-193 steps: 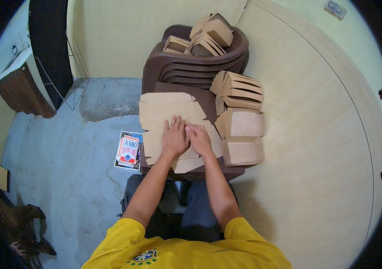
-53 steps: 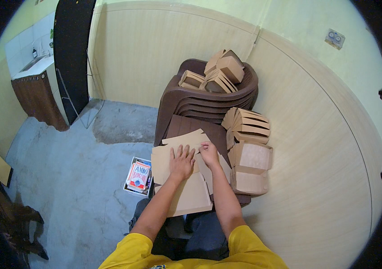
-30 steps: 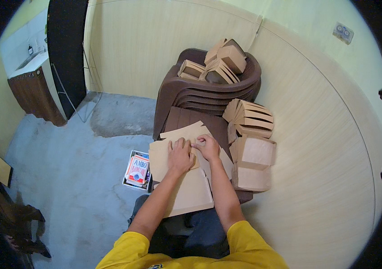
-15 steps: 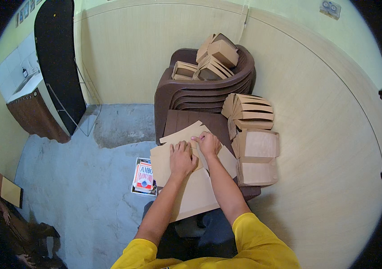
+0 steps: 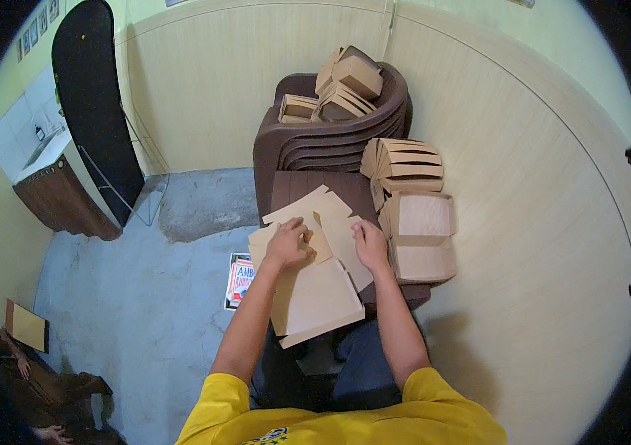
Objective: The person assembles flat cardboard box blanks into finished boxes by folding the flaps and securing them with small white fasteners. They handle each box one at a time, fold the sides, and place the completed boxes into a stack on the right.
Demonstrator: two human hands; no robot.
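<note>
A flat brown cardboard box blank (image 5: 315, 297) lies tilted across the brown chair seat and over my lap, some of its flaps raised. My left hand (image 5: 286, 243) rests on its upper left part, fingers curled at a small raised flap (image 5: 321, 239). With bent fingers, my right hand (image 5: 370, 244) pinches the blank's upper right edge. What lies under the fingertips is partly hidden.
Brown chairs (image 5: 330, 137) are stacked ahead, with folded cardboard boxes (image 5: 356, 78) on top. More boxes (image 5: 408, 163) and an opened box (image 5: 423, 237) stand at the right. A white box of card packs (image 5: 239, 282) sits on the floor left; another person (image 5: 41, 378) is lower left.
My right hand has moved right and down from the blank's middle to its right edge. My left hand has shifted slightly up and left. A flap between them now stands up.
</note>
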